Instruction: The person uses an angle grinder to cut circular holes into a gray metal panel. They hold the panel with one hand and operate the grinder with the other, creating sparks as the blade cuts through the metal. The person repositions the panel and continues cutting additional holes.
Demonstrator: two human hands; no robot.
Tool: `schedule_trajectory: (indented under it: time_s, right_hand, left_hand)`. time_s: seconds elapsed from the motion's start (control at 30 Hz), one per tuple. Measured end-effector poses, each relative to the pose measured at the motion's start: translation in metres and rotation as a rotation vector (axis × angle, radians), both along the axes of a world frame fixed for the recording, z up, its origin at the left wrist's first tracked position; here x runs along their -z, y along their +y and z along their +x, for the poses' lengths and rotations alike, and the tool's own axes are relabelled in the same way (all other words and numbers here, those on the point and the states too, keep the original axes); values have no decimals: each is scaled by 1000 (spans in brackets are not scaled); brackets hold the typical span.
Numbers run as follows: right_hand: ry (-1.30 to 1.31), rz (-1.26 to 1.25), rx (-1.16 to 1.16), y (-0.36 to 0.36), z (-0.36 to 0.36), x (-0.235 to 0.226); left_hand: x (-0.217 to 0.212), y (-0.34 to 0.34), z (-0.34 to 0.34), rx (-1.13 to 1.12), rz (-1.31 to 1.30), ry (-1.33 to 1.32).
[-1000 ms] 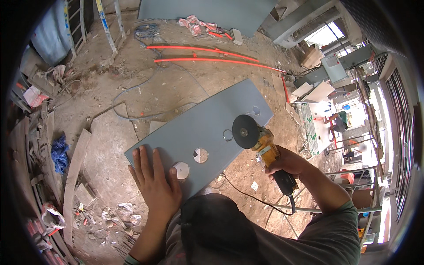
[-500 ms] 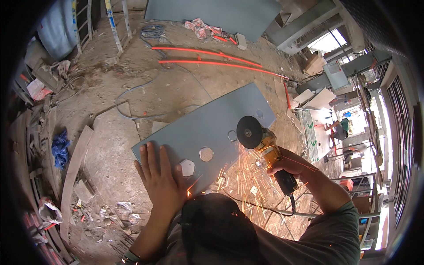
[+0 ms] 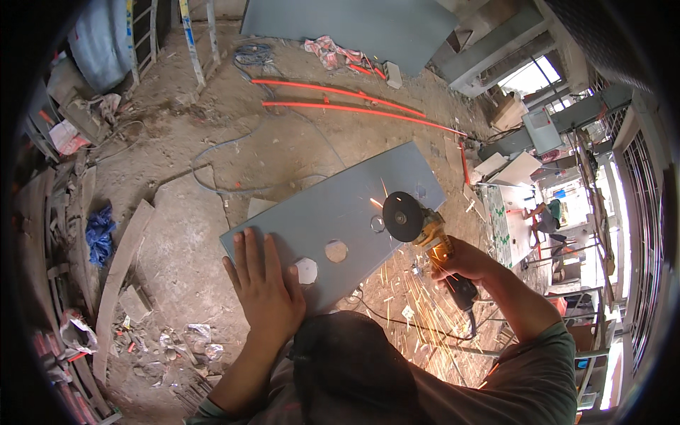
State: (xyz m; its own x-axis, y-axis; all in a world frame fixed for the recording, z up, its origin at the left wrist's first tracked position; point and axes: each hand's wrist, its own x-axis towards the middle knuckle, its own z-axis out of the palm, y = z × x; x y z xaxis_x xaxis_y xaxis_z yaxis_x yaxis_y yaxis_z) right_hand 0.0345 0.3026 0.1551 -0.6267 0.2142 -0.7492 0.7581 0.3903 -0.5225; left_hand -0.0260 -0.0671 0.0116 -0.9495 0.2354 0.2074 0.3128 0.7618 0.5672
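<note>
A grey metal panel [image 3: 347,205] lies slanted in front of me, with two cut-through holes and more round outlines toward its right end. My left hand [image 3: 265,290] rests flat on its near left part, fingers spread. In my right hand [image 3: 464,262] is a yellow and black angle grinder [image 3: 438,244], its fingers wrapped round the body. The dark grinding disc [image 3: 402,217] meets the panel beside a ring-shaped outline [image 3: 377,224]. Sparks [image 3: 432,319] spray down toward my body, and a few fly up past the disc. The disc hides the contact spot.
Orange pipes [image 3: 354,108] and a grey hose [image 3: 212,190] lie on the dirt floor beyond the panel. A large grey sheet [image 3: 340,28] is at the back, with a ladder [image 3: 190,49] to its left. Another person [image 3: 547,216] squats at far right. The grinder's cord [image 3: 425,331] trails nearby.
The whole view has shifted slightly down and right. The grinder stays at about the same spot on the panel, and some sparks now fly upward too. My left hand remains flat.
</note>
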Motion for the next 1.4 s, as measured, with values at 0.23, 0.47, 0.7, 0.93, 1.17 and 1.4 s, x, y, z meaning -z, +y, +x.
schedule_trajectory:
  time_s: [0.23, 0.47, 0.7, 0.93, 1.17, 1.4]
  right_hand:
    - [50, 74, -83, 13, -20, -20]
    - [-7, 145, -221, 27, -28, -11]
    - [-34, 205, -224, 24, -33, -15]
    - [-9, 333, -365, 30, -34, -8]
    - [-15, 407, -387, 26, -36, -6]
    - [61, 282, -364, 28, -38, -19]
  left_hand:
    - [1, 0, 0, -7, -22, 21]
    - [0, 3, -2, -13, -23, 30]
    - [0, 4, 0, -27, -24, 34]
    - [2, 3, -1, -35, -14, 26]
    - [7, 1, 0, -36, -15, 35]
    - [7, 2, 0, -44, 16, 43]
